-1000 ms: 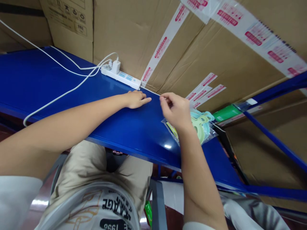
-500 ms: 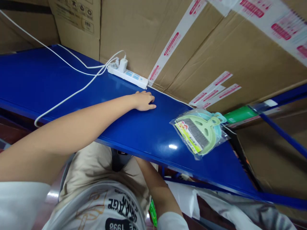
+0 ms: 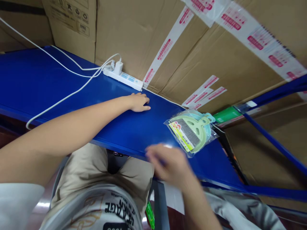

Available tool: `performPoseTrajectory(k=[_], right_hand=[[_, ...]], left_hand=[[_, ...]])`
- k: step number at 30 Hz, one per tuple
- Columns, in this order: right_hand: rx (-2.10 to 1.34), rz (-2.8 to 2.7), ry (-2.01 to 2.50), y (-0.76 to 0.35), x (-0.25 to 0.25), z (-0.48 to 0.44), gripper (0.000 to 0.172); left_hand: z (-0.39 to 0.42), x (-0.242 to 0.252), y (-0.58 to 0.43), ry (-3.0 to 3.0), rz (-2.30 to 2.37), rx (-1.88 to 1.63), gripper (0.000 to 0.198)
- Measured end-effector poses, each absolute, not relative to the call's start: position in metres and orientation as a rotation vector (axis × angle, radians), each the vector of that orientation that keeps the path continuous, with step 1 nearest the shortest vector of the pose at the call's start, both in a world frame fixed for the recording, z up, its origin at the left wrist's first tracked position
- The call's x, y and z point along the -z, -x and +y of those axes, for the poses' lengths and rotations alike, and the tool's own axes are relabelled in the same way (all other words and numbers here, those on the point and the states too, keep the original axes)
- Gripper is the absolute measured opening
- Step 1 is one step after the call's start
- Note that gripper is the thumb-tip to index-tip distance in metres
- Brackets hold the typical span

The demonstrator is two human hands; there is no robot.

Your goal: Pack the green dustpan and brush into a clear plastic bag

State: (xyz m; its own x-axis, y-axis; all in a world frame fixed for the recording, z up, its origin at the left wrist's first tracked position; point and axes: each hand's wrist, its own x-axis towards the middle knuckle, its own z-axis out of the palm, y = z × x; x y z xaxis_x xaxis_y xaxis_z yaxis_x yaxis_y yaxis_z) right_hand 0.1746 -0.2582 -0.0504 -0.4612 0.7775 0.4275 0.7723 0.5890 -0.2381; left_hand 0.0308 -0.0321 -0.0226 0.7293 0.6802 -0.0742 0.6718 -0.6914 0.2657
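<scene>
My left hand point(image 3: 139, 103) rests on the blue tabletop point(image 3: 124, 134), thumb out and fingers loosely spread, holding nothing. Just beyond it, along the cardboard, lies a white power strip point(image 3: 123, 78) with a white plug adapter point(image 3: 118, 67) in one end. My right hand point(image 3: 169, 161) is smeared by motion over the table's front edge; whether its fingers are open or closed does not show. Beyond and to the right of it lies a clear plastic pack with a green dustpan point(image 3: 203, 137) and a grey-bristled brush point(image 3: 189, 131). Neither hand touches the pack.
Large taped cardboard boxes point(image 3: 134, 35) wall off the back. White cables point(image 3: 64, 97) loop over the table's left side. A green roll-like item point(image 3: 226, 114) lies at the back right by a blue metal bar point(image 3: 275, 137). Grey and white cloth point(image 3: 230, 207) hangs below right.
My right hand has come up from below the table edge to above it, moving right and forward. My left hand stays on the tabletop. The view has shifted slightly to the right.
</scene>
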Motion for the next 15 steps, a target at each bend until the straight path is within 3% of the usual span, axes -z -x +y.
performPoseTrajectory(k=[2, 5, 10, 15], right_hand=[[0.322, -1.985, 1.591, -0.22, 0.001, -0.22, 0.02], [0.548, -1.42, 2.104, -0.281, -0.04, -0.166, 0.018], [0.56, -0.936, 2.455, -0.33, -0.018, -0.146, 0.028], [0.492, -0.828, 2.468, -0.358, 0.006, -0.158, 0.017]], left_hand=[[-0.032, 0.021, -0.03, -2.662, 1.061, -0.039, 0.058], [-0.031, 0.021, -0.029, -2.659, 1.062, -0.034, 0.058], [-0.029, 0.021, -0.031, -2.652, 1.085, -0.019, 0.056], [-0.03, 0.021, -0.031, -2.669, 1.097, 0.003, 0.056]])
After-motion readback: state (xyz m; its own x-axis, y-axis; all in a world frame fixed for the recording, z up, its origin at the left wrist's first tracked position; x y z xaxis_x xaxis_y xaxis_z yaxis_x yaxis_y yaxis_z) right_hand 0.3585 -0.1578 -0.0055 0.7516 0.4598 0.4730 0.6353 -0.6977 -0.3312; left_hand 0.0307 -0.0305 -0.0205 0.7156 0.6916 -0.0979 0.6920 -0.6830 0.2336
